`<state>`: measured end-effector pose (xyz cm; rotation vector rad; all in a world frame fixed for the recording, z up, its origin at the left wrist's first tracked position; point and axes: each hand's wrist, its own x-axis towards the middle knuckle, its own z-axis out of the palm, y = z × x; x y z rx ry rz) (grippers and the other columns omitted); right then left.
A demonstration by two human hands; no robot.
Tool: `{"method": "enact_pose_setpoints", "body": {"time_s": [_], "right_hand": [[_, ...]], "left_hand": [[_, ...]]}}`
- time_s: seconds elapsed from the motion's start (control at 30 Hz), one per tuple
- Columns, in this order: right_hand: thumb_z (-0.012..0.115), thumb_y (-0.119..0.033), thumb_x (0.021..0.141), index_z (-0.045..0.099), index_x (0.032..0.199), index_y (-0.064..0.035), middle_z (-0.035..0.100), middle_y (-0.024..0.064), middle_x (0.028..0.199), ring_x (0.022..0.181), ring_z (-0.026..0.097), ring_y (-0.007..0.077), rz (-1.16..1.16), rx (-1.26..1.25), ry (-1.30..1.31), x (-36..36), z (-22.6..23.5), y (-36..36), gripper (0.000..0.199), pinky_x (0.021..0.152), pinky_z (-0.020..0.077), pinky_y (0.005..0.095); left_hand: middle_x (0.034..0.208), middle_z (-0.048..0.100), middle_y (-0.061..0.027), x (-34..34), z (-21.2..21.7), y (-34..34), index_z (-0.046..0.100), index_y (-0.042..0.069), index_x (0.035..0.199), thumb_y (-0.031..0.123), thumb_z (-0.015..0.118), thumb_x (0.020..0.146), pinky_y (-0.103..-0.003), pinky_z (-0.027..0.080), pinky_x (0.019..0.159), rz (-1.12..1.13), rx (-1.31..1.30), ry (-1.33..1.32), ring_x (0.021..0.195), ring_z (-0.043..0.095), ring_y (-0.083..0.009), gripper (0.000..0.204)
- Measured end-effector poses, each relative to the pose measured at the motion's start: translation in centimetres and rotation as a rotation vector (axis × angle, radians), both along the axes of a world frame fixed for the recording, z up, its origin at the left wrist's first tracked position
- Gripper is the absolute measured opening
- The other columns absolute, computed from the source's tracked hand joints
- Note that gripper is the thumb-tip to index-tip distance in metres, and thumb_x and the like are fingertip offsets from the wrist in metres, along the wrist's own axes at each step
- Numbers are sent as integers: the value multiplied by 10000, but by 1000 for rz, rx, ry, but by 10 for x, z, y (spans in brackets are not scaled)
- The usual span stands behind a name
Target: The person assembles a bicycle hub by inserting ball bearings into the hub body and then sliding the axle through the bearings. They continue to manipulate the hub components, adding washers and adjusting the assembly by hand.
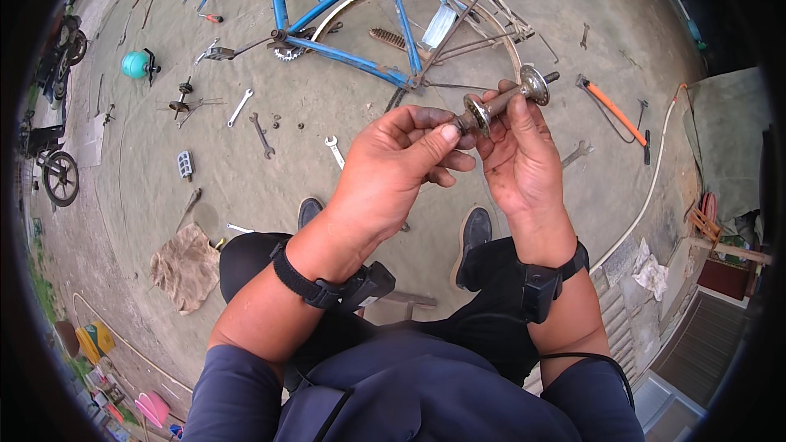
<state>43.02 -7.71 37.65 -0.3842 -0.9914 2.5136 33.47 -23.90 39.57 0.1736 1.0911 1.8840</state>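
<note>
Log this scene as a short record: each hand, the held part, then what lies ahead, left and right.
Left hand: thumb and fingers at the near-left end of the metal wheel hub
Right hand: gripping the hub between its two flanges
Held part: hub raised and tilted, its right end higher in the picture; axle end projecting there
Ahead: blue bicycle frame
Left: pale spanner, dark spanner, pedal, stained cloth
Right: orange-bodied tool
</note>
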Motion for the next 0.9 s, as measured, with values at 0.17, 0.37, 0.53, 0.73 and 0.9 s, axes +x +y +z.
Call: {"method": "enact_pose_setpoints", "body": {"time_s": [0.17, 0.37, 0.53, 0.73, 0.9], "right_hand": [[614, -235, 1060, 660, 1214, -79, 732, 78, 1145, 1155, 692, 239, 3, 17, 0, 1, 0, 0, 223, 1002, 566, 398], [612, -243, 1062, 662, 1199, -84, 725, 68, 1141, 1159, 686, 226, -3, 29, -15, 1, -1, -4, 216, 993, 571, 395], [611, -245, 1063, 663, 1184, -88, 726, 65, 1137, 1101, 699, 199, -26, 12, -45, 2, 0, -7, 205, 970, 575, 387], [610, -264, 1061, 645, 1202, -87, 732, 42, 1102, 1099, 720, 219, -15, -9, -64, 2, -2, -8, 229, 918, 606, 360], [607, -251, 1066, 660, 1154, -83, 725, 53, 1102, 1009, 711, 166, 2, -15, -67, 3, 0, -10, 197, 942, 577, 382]], "left_hand": [[1070, 762, -147, 0, -2, 1, 629, 4, 1210, 128, 663, 1023, -262, 555, 690, 0, 2, 11, 888, 756, -200, 226], [1086, 756, -144, 3, -1, 0, 623, -7, 1221, 119, 676, 1015, -266, 555, 699, 15, -33, 135, 908, 751, -197, 248], [1063, 752, -120, 7, 0, 1, 626, -27, 1173, 105, 710, 991, -283, 562, 703, 67, -61, 283, 885, 734, -164, 239], [953, 748, -140, 8, -12, -1, 663, -4, 1093, 107, 769, 932, -330, 564, 655, 170, -183, 949, 819, 746, -198, 222], [962, 741, -163, 3, -4, -2, 684, 31, 1084, 113, 800, 887, -338, 565, 663, 201, -265, 1372, 822, 754, -280, 243]]}}
